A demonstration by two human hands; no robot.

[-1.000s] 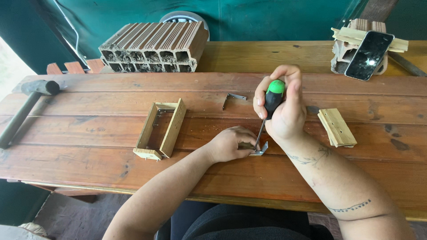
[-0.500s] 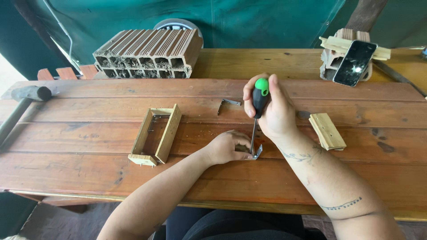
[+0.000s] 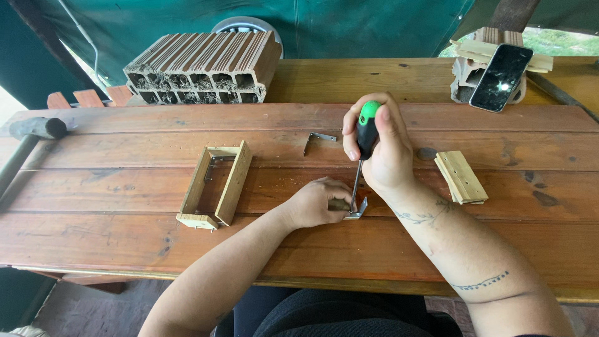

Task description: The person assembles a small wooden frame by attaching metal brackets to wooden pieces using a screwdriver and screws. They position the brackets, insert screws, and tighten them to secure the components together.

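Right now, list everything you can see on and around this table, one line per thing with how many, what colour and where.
Table: one, reddish-brown wooden planks, fills the view.
Hollow brick: one, terracotta, far left-centre.
Wooden frame: one, pale wood, left of centre.
Hammer: one, dark head, far left edge.
Loose bracket: one, grey metal, mid-table behind the hands.
Slats: small stack, pale wood, right of the hands.
Phone: one, black, propped far right.
Corner bracket: one, metal, under the screwdriver tip.
Screwdriver: one, green and black handle, upright.
Left hand: steadies the piece by the corner bracket.
Right hand: grips the screwdriver.
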